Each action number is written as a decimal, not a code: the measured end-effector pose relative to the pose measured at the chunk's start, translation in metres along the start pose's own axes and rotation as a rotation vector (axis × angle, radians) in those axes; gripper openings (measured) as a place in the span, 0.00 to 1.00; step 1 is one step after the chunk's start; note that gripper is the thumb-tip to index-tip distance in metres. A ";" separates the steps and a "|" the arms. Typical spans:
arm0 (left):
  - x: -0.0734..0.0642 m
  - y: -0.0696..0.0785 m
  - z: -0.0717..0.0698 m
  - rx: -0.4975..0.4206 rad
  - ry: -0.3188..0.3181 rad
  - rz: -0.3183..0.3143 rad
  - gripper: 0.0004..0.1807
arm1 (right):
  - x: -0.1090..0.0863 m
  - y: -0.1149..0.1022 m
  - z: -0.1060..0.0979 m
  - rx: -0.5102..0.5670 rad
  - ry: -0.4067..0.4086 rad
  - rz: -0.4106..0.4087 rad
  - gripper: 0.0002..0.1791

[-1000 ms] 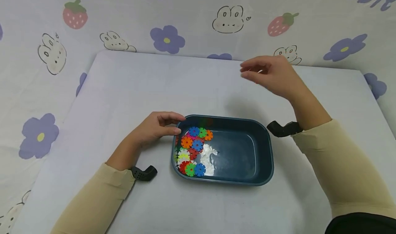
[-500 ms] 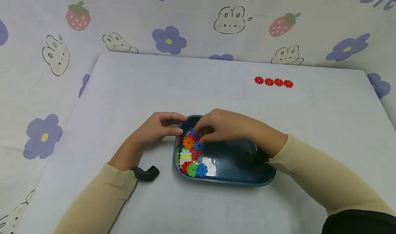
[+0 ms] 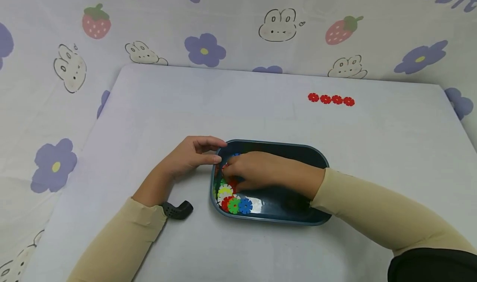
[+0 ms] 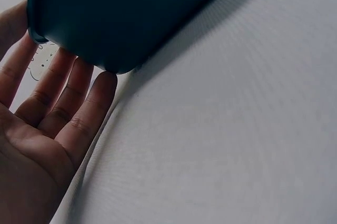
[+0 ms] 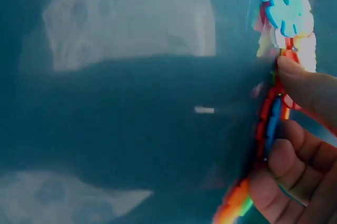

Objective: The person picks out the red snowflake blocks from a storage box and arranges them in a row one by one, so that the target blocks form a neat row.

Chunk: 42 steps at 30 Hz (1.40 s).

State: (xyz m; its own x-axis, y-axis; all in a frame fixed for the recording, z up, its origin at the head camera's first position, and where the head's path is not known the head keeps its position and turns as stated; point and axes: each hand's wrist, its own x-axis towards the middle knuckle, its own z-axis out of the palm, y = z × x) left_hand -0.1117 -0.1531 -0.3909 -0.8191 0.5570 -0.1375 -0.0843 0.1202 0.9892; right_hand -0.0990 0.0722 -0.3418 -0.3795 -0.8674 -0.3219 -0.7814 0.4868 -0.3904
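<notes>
At the left end of the tray (image 3: pixel 275 205), the right hand (image 3: pixel 257 170) was among discs (image 3: pixel 234 205), its hold unclear; the left hand (image 3: pixel 191 153), loosely spread, touched the corner, where light steadying seemed wise.

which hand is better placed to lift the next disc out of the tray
Probably the right hand: its fingers are down among the coloured discs in the blue tray, and the row of red discs lies toward that side. The left hand touches the tray's left end.
</notes>
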 end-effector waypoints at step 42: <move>0.000 0.001 0.000 0.019 -0.003 0.011 0.21 | -0.004 0.010 -0.004 0.405 0.057 -0.057 0.15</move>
State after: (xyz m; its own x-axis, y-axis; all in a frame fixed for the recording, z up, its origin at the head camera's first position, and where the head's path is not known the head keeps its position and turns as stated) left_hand -0.1121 -0.1525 -0.3895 -0.8181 0.5608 -0.1270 -0.0644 0.1300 0.9894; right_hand -0.1073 0.0798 -0.3410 -0.3771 -0.8930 -0.2458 -0.5479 0.4290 -0.7181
